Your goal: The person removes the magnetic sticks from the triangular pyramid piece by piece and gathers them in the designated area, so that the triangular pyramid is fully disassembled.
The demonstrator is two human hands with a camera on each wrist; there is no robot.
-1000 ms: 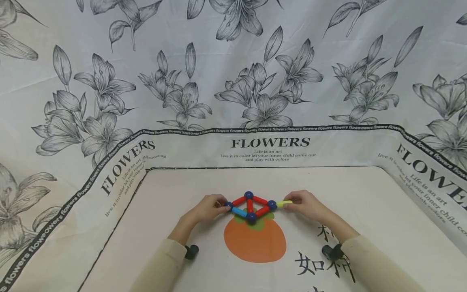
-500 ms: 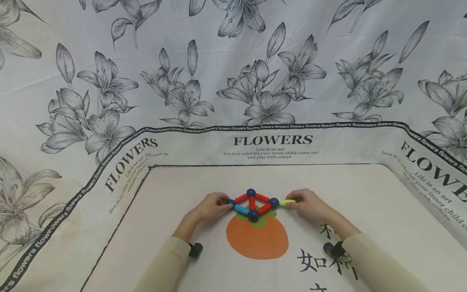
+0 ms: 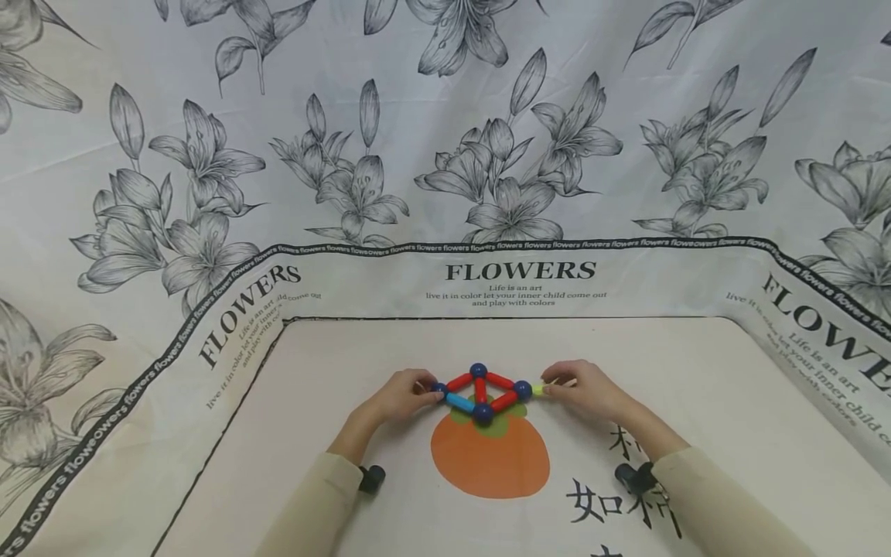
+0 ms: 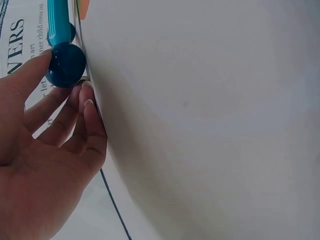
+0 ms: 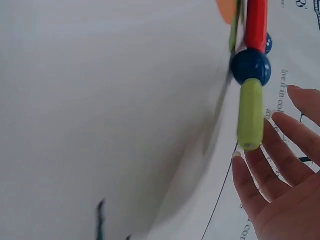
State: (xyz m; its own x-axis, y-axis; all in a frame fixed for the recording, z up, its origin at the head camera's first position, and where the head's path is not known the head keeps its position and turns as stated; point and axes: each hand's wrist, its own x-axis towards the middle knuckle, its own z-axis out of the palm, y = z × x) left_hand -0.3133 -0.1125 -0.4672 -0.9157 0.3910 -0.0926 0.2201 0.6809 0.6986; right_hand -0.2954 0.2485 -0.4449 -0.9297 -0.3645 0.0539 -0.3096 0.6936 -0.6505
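A flat frame of magnetic rods and dark blue balls lies at mid-table in the head view. It has several red rods (image 3: 479, 391), a light blue rod (image 3: 460, 402) and a yellow-green rod (image 5: 250, 115) sticking out at its right corner. At the left corner, my left hand (image 3: 404, 396) pinches a blue ball (image 4: 66, 66) between thumb and fingers. My right hand (image 3: 581, 388) is beside the yellow-green rod. In the right wrist view its fingers are extended and the thumb stands away from the rod; whether a fingertip touches it, I cannot tell.
Beneath the frame, the pale table cover (image 3: 334, 348) bears a printed orange persimmon (image 3: 490, 460) and black characters (image 3: 595, 501). A floral curtain (image 3: 515, 170) hangs behind and along both sides. Each wrist carries a small black camera (image 3: 372, 478).
My right hand now covers more of the yellow-green rod in the head view. The left hand keeps its hold on the ball, and the rod frame stays nearly in place.
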